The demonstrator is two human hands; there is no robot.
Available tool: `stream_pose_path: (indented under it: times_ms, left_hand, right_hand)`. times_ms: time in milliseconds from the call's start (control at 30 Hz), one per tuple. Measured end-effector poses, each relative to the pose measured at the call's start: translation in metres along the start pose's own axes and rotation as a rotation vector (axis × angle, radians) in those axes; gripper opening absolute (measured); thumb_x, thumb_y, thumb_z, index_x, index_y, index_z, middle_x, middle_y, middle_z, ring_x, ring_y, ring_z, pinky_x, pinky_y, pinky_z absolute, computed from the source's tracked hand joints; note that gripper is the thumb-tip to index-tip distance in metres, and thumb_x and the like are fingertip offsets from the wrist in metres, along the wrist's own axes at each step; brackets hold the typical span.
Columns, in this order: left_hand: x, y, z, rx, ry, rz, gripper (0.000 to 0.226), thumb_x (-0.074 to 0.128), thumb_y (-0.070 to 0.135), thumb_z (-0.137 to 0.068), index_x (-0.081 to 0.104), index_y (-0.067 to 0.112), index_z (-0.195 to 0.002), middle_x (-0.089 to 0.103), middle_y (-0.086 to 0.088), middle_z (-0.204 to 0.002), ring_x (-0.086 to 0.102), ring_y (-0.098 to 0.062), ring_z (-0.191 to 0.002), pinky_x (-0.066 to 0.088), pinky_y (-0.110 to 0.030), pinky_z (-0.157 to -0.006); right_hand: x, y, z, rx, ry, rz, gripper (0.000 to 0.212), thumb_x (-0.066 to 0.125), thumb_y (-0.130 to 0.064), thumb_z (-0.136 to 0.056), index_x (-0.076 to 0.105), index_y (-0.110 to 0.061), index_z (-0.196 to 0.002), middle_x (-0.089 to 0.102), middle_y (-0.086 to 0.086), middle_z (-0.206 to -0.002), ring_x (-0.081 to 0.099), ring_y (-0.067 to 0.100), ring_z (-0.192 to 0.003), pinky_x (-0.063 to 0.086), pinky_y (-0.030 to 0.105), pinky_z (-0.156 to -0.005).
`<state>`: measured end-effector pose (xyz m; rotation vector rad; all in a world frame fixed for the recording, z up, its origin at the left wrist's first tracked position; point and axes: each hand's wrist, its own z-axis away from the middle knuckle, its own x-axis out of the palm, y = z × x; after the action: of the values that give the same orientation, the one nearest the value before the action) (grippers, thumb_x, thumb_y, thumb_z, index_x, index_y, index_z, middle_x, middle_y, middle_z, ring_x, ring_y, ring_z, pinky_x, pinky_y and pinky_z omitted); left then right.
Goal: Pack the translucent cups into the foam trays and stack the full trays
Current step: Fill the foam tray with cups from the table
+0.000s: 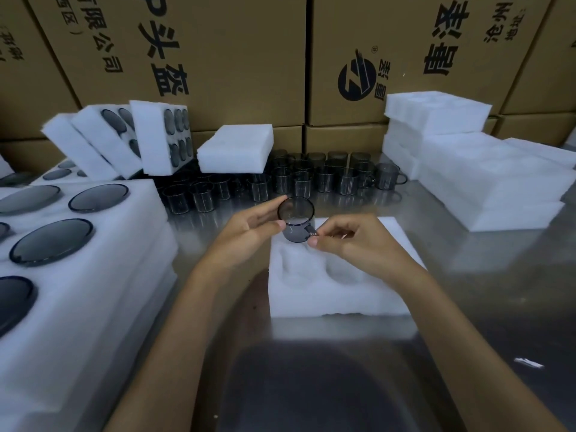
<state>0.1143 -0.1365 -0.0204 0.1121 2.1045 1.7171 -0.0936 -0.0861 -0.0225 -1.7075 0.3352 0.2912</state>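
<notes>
Foam tray [327, 294]: near side open steel table [327, 369]; cup cluster [280, 182] behind; foam stacks [486, 185] flank right, left stack [93, 260].

Counts on the steel surface [467, 275]

Two hands [249, 227] [352, 241] share one smoky cup [295, 222] above one open foam tray [330, 294]. Roughly twenty more cups [324, 179] stand behind; three filled trays [156, 135] lean at back left; the right-hand empty-tray stack [486, 188] is uncountable.

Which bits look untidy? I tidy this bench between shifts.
The foam trays at the back left lean tilted against each other instead of lying flat. One foam block sits on top of the loose cups. A small white scrap lies on the table at right.
</notes>
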Motion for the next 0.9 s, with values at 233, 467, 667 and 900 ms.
stream_pose_path:
  times_ms: [233,467,667,900]
  left_hand:
    - [-0.004,0.001,0.002,-0.003,-0.03,-0.06,0.043,0.057,0.014,-0.099,0.055,0.029,-0.139,0.061,0.02,-0.131,0.052,0.016,-0.117,0.039,-0.008,-0.097]
    - [0.004,0.004,0.0,-0.055,0.006,-0.028,0.039,0.059,0.02,-0.098,0.059,0.027,-0.136,0.061,0.011,-0.133,0.055,0.005,-0.121,0.039,-0.013,-0.102]
    - [0.004,0.0,0.004,0.006,0.009,-0.032,0.033,0.067,0.009,-0.092,0.065,0.019,-0.123,0.069,0.008,-0.12,0.061,0.004,-0.112,0.044,-0.006,-0.087]
    - [-0.003,-0.001,0.003,-0.008,-0.018,-0.163,0.042,0.07,0.019,-0.091,0.063,0.033,-0.13,0.053,0.018,-0.142,0.044,0.0,-0.134,0.031,-0.032,-0.116]
  right_hand:
    - [-0.003,0.002,0.001,-0.048,-0.098,0.029,0.008,0.074,-0.024,-0.089,0.082,-0.022,-0.088,0.074,-0.012,-0.089,0.055,0.012,-0.073,0.039,0.01,-0.065]
    - [-0.003,0.005,-0.003,-0.025,0.015,0.042,0.031,0.081,-0.026,-0.081,0.068,-0.03,-0.109,0.061,-0.005,-0.101,0.053,0.011,-0.084,0.044,0.02,-0.076]
    - [-0.003,0.006,-0.004,-0.045,-0.077,0.187,0.053,0.073,-0.024,-0.09,0.055,-0.04,-0.137,0.057,-0.013,-0.12,0.053,0.005,-0.104,0.04,0.014,-0.078]
    - [-0.003,0.006,-0.004,-0.129,-0.051,0.498,0.047,0.058,-0.031,-0.098,0.051,-0.04,-0.143,0.048,-0.013,-0.145,0.031,0.009,-0.133,0.024,0.029,-0.108]
